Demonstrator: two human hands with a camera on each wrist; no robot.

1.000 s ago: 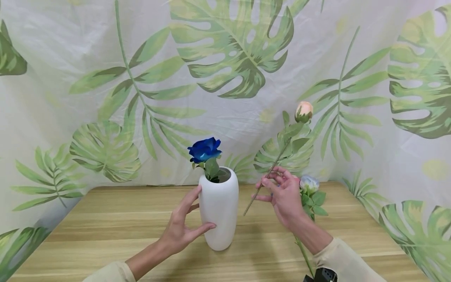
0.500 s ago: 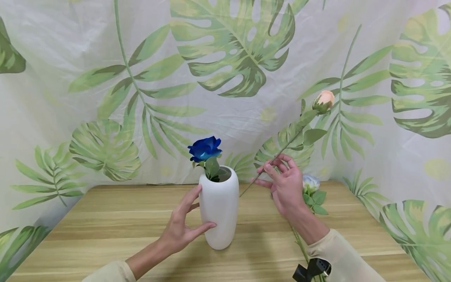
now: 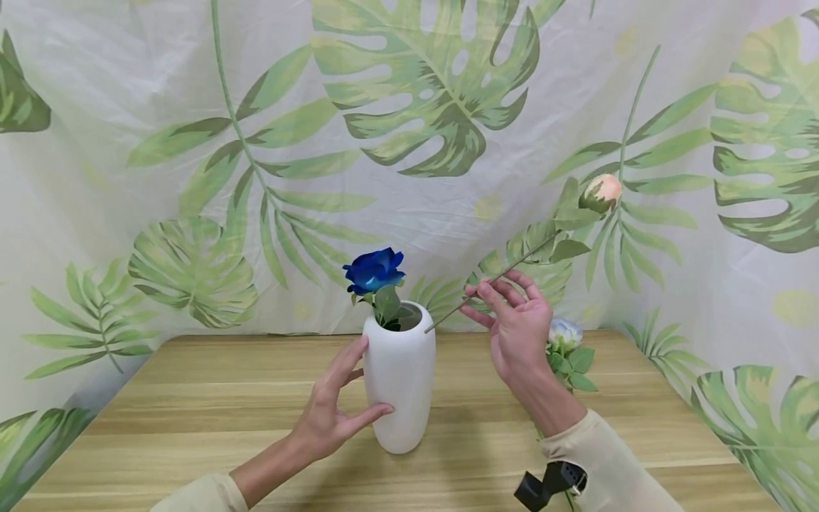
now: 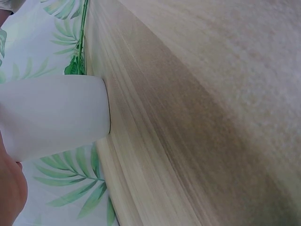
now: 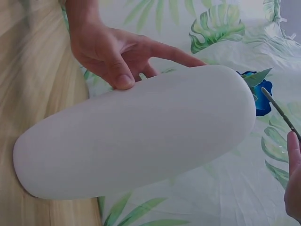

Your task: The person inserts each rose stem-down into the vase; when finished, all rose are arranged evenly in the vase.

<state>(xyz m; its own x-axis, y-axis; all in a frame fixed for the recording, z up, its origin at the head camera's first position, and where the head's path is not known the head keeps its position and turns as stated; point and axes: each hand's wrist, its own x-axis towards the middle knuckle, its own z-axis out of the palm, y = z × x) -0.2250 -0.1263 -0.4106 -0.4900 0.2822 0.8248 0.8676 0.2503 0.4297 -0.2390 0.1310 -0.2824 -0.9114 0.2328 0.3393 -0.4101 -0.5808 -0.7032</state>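
- Right hand point(image 3: 521, 327): thumb and fingertips pinch the stem point(image 3: 525, 257) of a peach rose point(image 3: 572, 217); the bloom lies above and to the right of the hand, the bare stem end below and to its left.
- Stem end: at the right side of the vase's rim; contact cannot be told.
- White vase point(image 3: 399, 387): base on the wooden table point(image 3: 211, 398), midway between left and right edges, short of the far edge.
- Left hand point(image 3: 329, 412): grips the vase from the left, thumb across its front.
- Blue rose point(image 3: 374, 272): in the vase, bloom above the rim.
- Pale rose point(image 3: 565, 334): toward the table's far right corner, partly hidden behind the right forearm.
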